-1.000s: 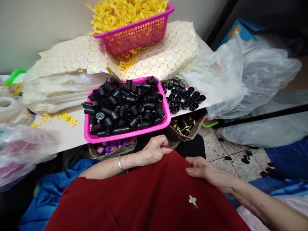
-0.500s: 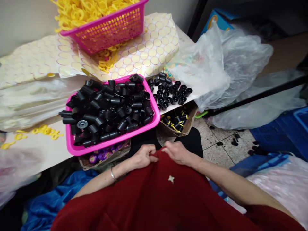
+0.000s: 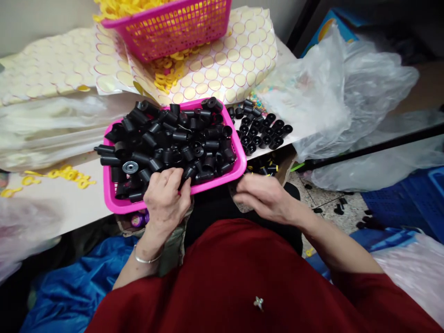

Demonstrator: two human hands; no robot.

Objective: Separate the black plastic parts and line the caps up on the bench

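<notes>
A pink plastic basket (image 3: 239, 172) heaped with short black plastic tubes (image 3: 166, 134) stands on the table in front of me. My left hand (image 3: 168, 196) reaches over its near rim, fingers curled down at the front tubes; what they grip, if anything, is hidden. Just off the basket's near right corner is my right hand (image 3: 265, 196), its fingers bent together and slightly blurred. Whether it holds something small cannot be made out. Several black tubes (image 3: 267, 132) stand mostly upright on the table to the right of the basket.
Behind, another pink basket (image 3: 180, 32) of yellow ring-shaped pieces rests on sheets of round stickers (image 3: 222, 74). Loose yellow pieces (image 3: 65, 175) lie at left. Below the table edge is a cardboard box (image 3: 286, 166) with black-and-yellow parts. Clear plastic bags (image 3: 374, 88) are at right.
Both hands have let go of the red shirt's front. My left hand has moved up and left onto the basket's near edge; my right hand has moved slightly up and right.
</notes>
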